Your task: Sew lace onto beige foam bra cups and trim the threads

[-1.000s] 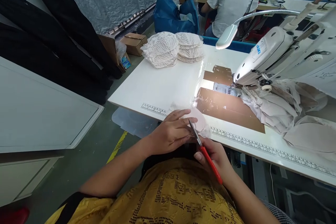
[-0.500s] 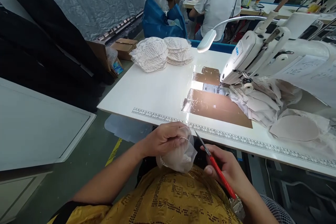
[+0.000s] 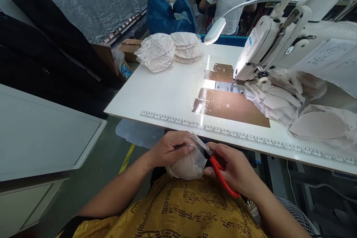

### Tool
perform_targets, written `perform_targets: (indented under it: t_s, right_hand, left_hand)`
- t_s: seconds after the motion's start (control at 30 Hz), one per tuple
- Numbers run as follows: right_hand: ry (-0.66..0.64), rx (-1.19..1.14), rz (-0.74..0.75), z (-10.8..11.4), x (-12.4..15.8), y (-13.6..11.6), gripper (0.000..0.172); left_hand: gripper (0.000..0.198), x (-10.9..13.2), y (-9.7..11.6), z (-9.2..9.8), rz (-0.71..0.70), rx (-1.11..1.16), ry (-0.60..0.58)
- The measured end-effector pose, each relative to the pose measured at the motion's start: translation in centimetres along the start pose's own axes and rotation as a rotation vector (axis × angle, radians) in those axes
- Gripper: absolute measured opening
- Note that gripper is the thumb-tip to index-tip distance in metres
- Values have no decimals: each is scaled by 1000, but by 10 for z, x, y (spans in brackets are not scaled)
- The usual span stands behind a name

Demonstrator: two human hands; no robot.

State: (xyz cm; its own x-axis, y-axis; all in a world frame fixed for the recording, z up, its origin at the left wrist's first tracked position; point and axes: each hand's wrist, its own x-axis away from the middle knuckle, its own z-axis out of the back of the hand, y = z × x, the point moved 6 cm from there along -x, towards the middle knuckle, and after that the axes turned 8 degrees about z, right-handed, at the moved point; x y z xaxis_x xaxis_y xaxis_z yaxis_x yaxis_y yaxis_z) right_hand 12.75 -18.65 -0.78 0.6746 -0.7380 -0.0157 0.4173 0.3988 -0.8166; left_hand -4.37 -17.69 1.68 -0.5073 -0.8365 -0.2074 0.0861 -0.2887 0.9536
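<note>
My left hand [image 3: 174,149] pinches a sheer white cup-shaped fabric piece [image 3: 191,165] just in front of the table edge, above my lap. In my right hand [image 3: 232,163] is a pair of red-handled scissors [image 3: 221,178], its fingers wrapped about the handles. The metal blades point up and left and lie at the upper edge of the fabric, close to my left fingertips. Whether the blades are parted or closed on the fabric I cannot tell. Part of the fabric is hidden by my left fingers.
A white sewing machine [image 3: 267,52] stands on the white table [image 3: 167,93], with pale fabric pieces [image 3: 284,100] beside its needle. Two stacks of lacy cups [image 3: 157,52] lie at the far left. A ruler strip [image 3: 223,132] runs along the front edge. Beyond, a person [image 3: 232,0] sits working.
My right hand has moved left and up, bringing the scissors blades from beside the fabric to its upper edge. My left hand keeps its hold. The view has shifted slightly.
</note>
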Motion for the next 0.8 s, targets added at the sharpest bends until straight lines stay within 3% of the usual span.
perform_targets:
  t_s: [0.43, 0.8]
  right_hand:
    - [-13, 55, 4, -2, -5, 1, 48]
    - [-5, -4, 58, -7, -5, 6, 23]
  left_hand:
    - [14, 0, -7, -4, 2, 32, 54]
    - [17, 1, -5, -3, -23, -35, 51]
